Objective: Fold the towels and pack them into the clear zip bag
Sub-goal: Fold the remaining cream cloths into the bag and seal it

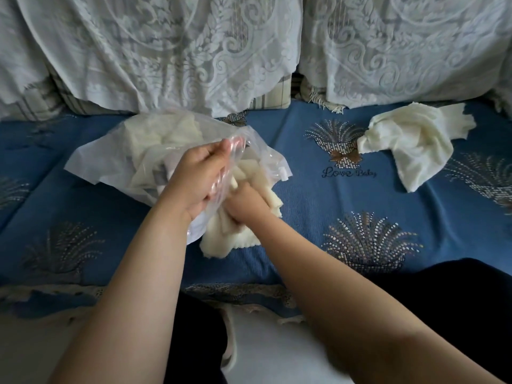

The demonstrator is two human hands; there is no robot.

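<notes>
A clear zip bag (pixel 116 159) lies on the blue sofa seat, left of centre, with cream towels visible inside it. My left hand (pixel 194 178) pinches the bag's open rim and holds it up. My right hand (pixel 243 203) grips a folded cream towel (pixel 230 234) at the bag's mouth; part of the towel is inside the opening and part hangs out below. Another cream towel (pixel 415 142) lies crumpled and unfolded on the seat to the far right, apart from both hands.
The blue sofa cover (pixel 360 206) carries beaded fan patterns. White lace drapes (pixel 166 51) cover the backrest behind the bag. My dark-clothed legs (pixel 457 300) sit at the lower right, by the seat's front edge.
</notes>
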